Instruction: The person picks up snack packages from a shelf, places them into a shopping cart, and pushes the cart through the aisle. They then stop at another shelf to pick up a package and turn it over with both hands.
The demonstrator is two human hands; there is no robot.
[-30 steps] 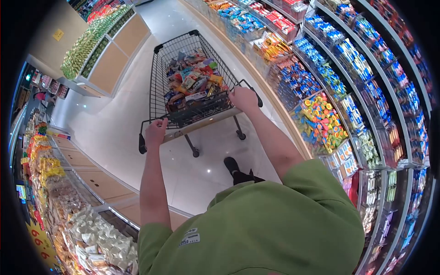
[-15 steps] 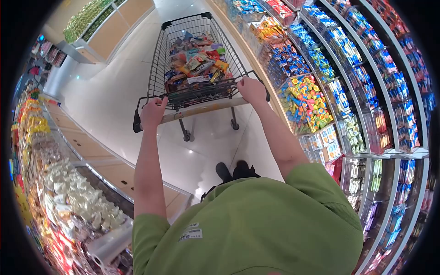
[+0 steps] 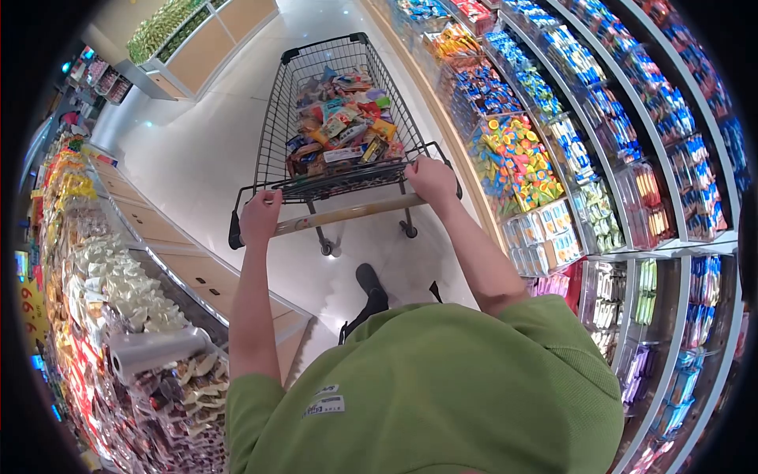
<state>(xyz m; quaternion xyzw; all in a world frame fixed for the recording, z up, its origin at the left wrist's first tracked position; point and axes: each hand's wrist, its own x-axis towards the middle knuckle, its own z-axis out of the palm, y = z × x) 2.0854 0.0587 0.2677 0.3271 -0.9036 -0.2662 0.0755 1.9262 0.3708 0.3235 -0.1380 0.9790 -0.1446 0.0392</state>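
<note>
In front of me stands a black wire shopping cart (image 3: 271, 134), its basket partly filled with a heap of colourful packaged snacks (image 3: 343, 122). My left hand (image 3: 259, 217) is wrapped round the left end of the cart's handlebar (image 3: 347, 213). Near the bar's right end, my right hand (image 3: 432, 180) grips it with the fingers closed. The bar's pale middle stretch lies bare between the two hands. Two of the cart's wheels show beneath it on the floor.
Tall shelves of wrapped sweets (image 3: 572, 146) line my right side, close to the cart. On the left runs a long wooden counter (image 3: 197, 280) heaped with bagged goods and a plastic roll (image 3: 158, 351). Ahead left is a wooden display stand (image 3: 205, 51). Pale shiny floor (image 3: 189, 150) lies between.
The shelves and counter have slid back toward me as the cart and I moved forward. Both hands have stayed on the handlebar. One foot has stepped ahead, and the other is hidden.
</note>
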